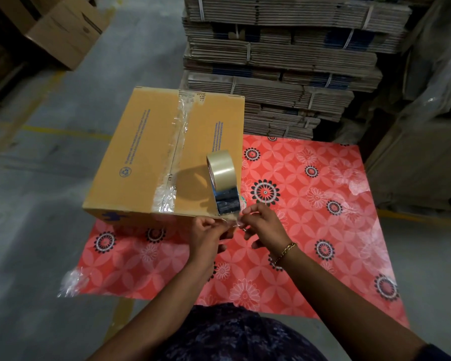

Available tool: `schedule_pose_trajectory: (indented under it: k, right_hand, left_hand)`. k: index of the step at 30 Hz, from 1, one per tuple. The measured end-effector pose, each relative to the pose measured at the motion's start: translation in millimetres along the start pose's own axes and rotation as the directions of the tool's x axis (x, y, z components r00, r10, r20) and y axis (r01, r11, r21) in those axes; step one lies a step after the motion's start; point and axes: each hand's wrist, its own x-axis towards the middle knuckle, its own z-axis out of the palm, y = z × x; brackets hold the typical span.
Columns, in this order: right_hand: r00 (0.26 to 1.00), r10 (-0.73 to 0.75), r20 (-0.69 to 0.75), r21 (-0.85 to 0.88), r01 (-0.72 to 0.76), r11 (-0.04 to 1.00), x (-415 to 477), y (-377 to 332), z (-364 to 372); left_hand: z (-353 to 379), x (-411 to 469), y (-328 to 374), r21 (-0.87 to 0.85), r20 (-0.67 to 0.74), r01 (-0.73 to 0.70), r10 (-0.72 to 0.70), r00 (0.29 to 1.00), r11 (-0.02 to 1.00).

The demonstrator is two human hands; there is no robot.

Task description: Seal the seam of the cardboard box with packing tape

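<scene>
Cardboard box at frame centre, taped seam running away from viewer. Both hands, left and right, pinch tape strip below tape roll at lower-right box corner; right nearer roll.

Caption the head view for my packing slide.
Both hands pinch tape beside the taped cardboard box.

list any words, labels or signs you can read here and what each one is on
No text is legible.
Left flap of the brown cardboard box: a line of blue print, too blurred to read.
Right flap: another blue line, also unreadable.
Left flap, near end: a round blue recycling-type emblem, no readable words.
</scene>
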Motion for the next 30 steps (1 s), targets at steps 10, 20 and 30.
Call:
schedule_pose_trajectory:
  k: [10, 20, 30]
  right_hand:
    - [0.996, -0.066, 0.060, 0.035, 0.064, 0.997, -6, 11, 11]
    - [0.989, -0.023, 0.143, -0.078, 0.035, 0.996, -3, 9, 2]
    - [0.974, 0.008, 0.227, -0.042, 0.001, 0.999, 2, 7, -9]
  left_hand:
    - [3, -14, -4, -0.104, 0.093, 0.108, -0.098, 0.991, 0.989]
    - [1, -11, -3, 0.010, 0.134, 0.080, -0.081, 0.988, 0.997]
    - [-3, -6, -3, 0.068, 0.215, 0.054, -0.068, 0.974, 0.996]
